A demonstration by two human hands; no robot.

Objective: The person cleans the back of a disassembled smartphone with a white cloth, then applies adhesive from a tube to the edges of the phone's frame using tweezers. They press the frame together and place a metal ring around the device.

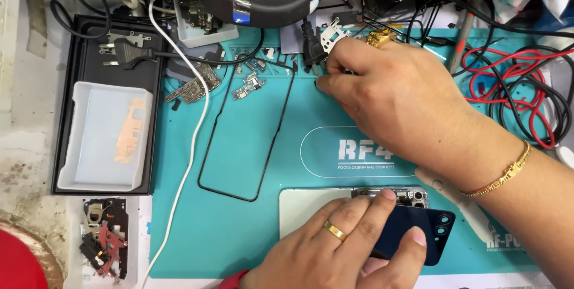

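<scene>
At 6 o'clock, left hand lying flat, fingers loosely spread, pressing a dark blue phone back cover onto the teal work mat. At 12 to 1 o'clock, right hand reaching, fingertips drawn together over small metal parts; cannot tell what is pinched. At 9 o'clock, black tray holding a translucent white tub with a pale sticker. At 7 o'clock, clear box of black and red brackets. Mid-mat, white oval emblem.

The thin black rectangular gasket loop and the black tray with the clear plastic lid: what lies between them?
In the head view, a white cable runs down the teal mat between the gasket loop and the black tray.
</scene>
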